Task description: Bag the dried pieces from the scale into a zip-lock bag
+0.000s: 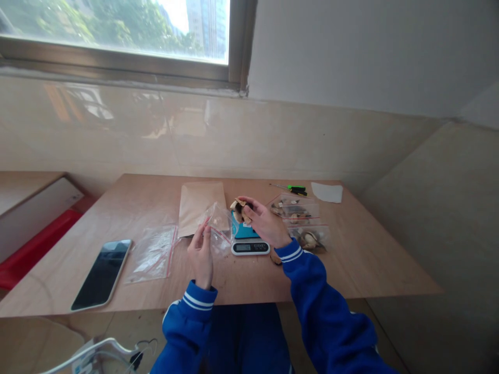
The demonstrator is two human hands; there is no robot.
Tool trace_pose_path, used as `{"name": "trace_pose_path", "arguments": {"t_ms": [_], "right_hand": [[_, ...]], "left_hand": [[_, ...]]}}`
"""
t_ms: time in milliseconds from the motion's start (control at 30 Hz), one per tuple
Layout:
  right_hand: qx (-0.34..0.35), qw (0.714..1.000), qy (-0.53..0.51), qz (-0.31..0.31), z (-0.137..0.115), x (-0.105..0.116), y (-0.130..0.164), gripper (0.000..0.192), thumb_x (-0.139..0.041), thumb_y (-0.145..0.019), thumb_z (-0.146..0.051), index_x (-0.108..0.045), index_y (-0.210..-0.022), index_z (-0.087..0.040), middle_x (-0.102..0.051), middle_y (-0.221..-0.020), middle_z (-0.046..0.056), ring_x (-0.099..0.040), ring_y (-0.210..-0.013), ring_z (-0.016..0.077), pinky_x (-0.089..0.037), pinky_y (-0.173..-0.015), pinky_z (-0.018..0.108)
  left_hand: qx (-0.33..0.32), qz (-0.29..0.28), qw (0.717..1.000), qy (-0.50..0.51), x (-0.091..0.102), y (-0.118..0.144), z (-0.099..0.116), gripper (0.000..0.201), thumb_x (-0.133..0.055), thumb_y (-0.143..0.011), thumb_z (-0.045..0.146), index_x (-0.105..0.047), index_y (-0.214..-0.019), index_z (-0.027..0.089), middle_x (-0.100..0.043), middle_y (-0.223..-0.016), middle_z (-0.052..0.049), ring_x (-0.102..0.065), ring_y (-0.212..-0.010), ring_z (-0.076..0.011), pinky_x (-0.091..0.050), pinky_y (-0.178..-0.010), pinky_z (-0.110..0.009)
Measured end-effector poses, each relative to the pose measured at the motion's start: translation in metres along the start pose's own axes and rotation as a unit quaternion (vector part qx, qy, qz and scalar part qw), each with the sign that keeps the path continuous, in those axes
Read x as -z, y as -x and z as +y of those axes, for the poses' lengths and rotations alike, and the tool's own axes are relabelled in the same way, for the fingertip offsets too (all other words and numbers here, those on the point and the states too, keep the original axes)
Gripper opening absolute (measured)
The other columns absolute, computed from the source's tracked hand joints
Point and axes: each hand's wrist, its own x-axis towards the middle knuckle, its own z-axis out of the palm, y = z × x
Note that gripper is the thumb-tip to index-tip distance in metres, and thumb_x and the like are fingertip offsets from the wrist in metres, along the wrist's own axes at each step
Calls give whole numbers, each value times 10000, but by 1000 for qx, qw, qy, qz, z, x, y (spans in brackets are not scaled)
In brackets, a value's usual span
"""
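My left hand (201, 255) pinches the red-striped edge of a clear zip bag (218, 221), whose mouth seems to gape toward the right. Beside it, my right hand (268, 222) is closed on dried mushroom pieces (240, 211), brown and cream, held above a small digital scale (250, 248). A blue pad or packet (244, 231) lies on the scale's platform, partly covered by the right hand. Just right of that wrist are filled bags of dried mushrooms (310, 239). One brown piece (275, 257) sits on the table, half hidden by my right cuff.
A brown paper envelope (195, 200) lies behind the left hand. Flat clear zip bags (154, 254) and a phone (102, 275) are at left. Green-and-black screwdrivers (296, 189) and a white paper piece (326, 192) lie at the back right of the wooden table (362, 259).
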Motion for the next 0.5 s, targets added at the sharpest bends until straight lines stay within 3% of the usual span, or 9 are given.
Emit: {"name": "trace_pose_path", "arguments": {"t_ms": [100,200,267,333,500], "right_hand": [[-22,997,22,-69,-11,-14,5,413,-674,-809,-482,-628,-1142,-241,-678,-1081,36,-635,-968,170,-527,-855,309],[-15,983,177,-39,-10,-23,4,324,-690,-807,-367,-650,-1089,-212,-672,-1090,55,-620,-1023,193,-493,-930,358],[-1,957,289,-1,-8,-29,2,317,-712,-787,-290,-653,-1081,-187,-665,-1120,83,-610,-1066,216,-458,-982,393],[11,938,346,-6,-8,-37,4,361,-707,-798,-273,-637,-1138,-174,-657,-1173,109,-602,-1117,239,-436,-1013,405],[5,949,285,-131,-18,-48,15,477,-449,-954,-462,-518,-1353,-208,-543,-1405,97,-489,-1317,228,-385,-1088,374]], "left_hand": [[-3,-17,999,39,-4,3,3,380,-581,-883,418,-663,-1198,222,-651,-1281,-49,-539,-1268,-223,-385,-1116,-382],[-15,-26,997,66,-7,8,6,353,-610,-872,388,-677,-1178,225,-645,-1289,-41,-512,-1296,-216,-368,-1131,-371],[-19,-23,996,80,-9,11,5,343,-621,-868,372,-683,-1170,223,-636,-1302,-40,-490,-1315,-216,-352,-1142,-371],[-7,-9,995,100,-10,14,3,354,-626,-865,374,-681,-1176,216,-627,-1312,-48,-491,-1314,-226,-351,-1141,-381],[75,29,978,193,-10,14,-6,427,-654,-841,408,-655,-1220,213,-632,-1303,-80,-545,-1260,-255,-408,-1094,-410]]}}
